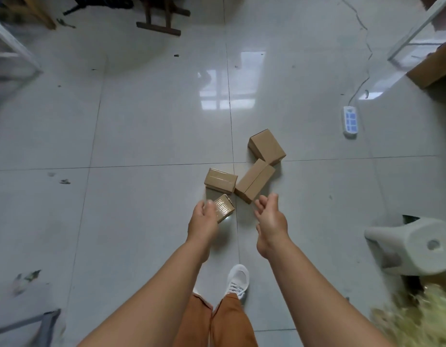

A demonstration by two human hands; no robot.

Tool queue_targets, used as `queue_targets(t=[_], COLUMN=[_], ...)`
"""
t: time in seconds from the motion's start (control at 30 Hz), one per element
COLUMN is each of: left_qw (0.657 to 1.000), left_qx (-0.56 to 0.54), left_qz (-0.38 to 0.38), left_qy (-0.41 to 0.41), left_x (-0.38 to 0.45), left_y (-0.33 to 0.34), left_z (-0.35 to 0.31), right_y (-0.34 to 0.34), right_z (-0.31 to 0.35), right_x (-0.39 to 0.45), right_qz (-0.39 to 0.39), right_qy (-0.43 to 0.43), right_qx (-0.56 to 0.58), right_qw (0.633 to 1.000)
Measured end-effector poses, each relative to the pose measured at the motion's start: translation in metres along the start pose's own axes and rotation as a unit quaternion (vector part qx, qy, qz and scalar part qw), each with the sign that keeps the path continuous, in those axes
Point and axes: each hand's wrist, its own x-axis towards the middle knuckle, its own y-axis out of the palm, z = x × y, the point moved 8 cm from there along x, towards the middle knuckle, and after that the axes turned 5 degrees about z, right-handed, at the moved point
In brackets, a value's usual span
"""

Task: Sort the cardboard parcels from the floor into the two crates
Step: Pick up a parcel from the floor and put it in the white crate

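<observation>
Cardboard: four small brown parcels (254, 180) all on glossy tiled floor (141, 121), no crates in view, left hand (204, 219) and right hand (268, 219) relaxed, gripping nothing—sorting barely begun.

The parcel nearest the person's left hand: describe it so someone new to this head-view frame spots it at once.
On the glossy tiled floor, find the cluster of four cardboard parcels just ahead of the outstretched hands. The parcel nearest the left hand is the smallest parcel, partly hidden behind that hand. Shiny clear tape covers its top, and it lies closest to the person, below the taped box.
</observation>
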Motion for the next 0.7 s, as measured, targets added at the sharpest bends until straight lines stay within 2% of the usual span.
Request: queue_targets(t=[0.13,0.3,0.47,0.7], left_qw=[0.998,0.995,0.994,0.991], left_qx=[0.016,0.022,0.038,0.054], left_qz=[0.004,0.018,0.04,0.065], left_qy=[-0.057,-0.092,-0.097,-0.103], left_x=[0.059,0.133,0.204,0.285], left_y=[0.008,0.022,0.043,0.07], left_z=[0.03,0.066,0.108,0.153], right_y=[0.0,0.007,0.015,0.035], right_z=[-0.022,-0.059,-0.097,-0.135], right_x=[0.062,0.142,0.216,0.296], right_qz=[0.002,-0.006,-0.013,0.015], right_qy=[0.025,0.053,0.056,0.062], right_qx=[-0.026,-0.075,-0.124,-0.17], right_qw=[0.999,0.996,0.991,0.983])
